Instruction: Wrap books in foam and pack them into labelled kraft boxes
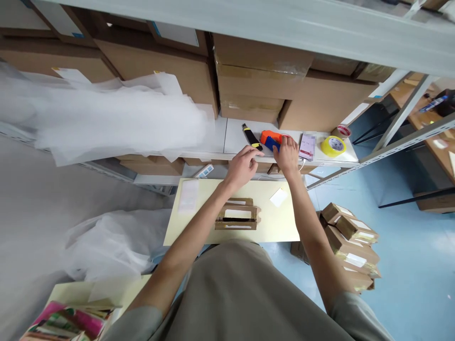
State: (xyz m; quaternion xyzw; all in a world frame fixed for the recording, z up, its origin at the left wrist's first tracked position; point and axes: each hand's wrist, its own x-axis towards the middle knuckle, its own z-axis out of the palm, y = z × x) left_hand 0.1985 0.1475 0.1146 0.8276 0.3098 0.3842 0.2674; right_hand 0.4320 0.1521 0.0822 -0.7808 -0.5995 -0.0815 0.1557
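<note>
On the light shelf ahead, my right hand (287,154) is closed over an orange and blue tool (269,137) that looks like a tape dispenser; its far side is hidden by my fingers. My left hand (243,166) hovers at the shelf's front edge with the index finger stretched out and the other fingers loosely bent, holding nothing visible. Just beyond its fingertips lies a black and yellow utility knife (251,137). A phone (307,146) with a cable lies right of my right hand. Beside it sits a yellow tape roll (333,146).
Below my arms, a pale yellow board (273,222) bears narrow cardboard boxes (237,214) and a white card (278,197). Large cartons (263,80) line the shelf's back. White foam sheets (124,118) cover its left. Stacked boxes (351,241) stand on the floor, right.
</note>
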